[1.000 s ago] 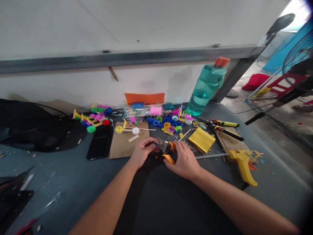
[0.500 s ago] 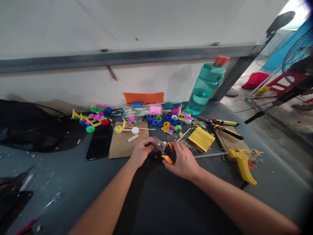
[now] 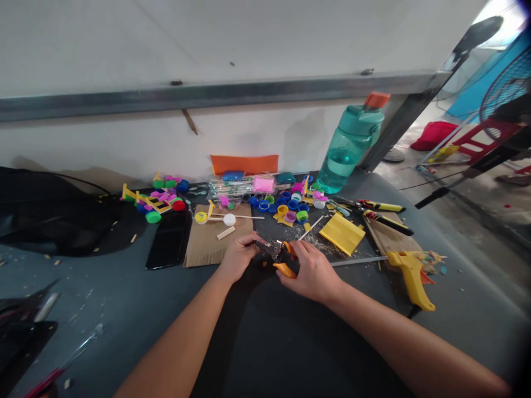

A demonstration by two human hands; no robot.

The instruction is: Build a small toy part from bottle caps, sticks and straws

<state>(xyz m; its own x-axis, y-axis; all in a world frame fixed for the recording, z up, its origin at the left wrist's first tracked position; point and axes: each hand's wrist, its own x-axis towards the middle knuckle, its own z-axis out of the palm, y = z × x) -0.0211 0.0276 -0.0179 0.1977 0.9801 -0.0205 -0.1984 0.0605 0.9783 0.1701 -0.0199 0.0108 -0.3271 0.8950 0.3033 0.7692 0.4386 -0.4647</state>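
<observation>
Wire strippers (image 3: 274, 250) with orange handles are gripped in my right hand (image 3: 312, 271), jaws pointing left. My left hand (image 3: 239, 257) is closed in a pinch at the jaw end; whatever its fingertips hold is too small or hidden to name. Just beyond lies a cardboard piece (image 3: 199, 251) carrying a short wooden strip (image 3: 226, 232), a white bottle cap (image 3: 229, 220) and a yellow cap (image 3: 201, 218) joined to thin sticks. Several coloured bottle caps (image 3: 291, 206) cluster behind the strippers.
To the right are a yellow glue gun (image 3: 410, 276), long-handled pliers (image 3: 385, 221), a yellow folded sheet (image 3: 342, 234) and a teal water bottle (image 3: 348, 149). On the left, a black phone (image 3: 168, 243) sits near small cap-wheeled models (image 3: 155, 202) and a black bag (image 3: 45, 215).
The strippers have tilted slightly, their jaw end dropping a little, while both hands stay in nearly the same place. Everything on the table lies as before.
</observation>
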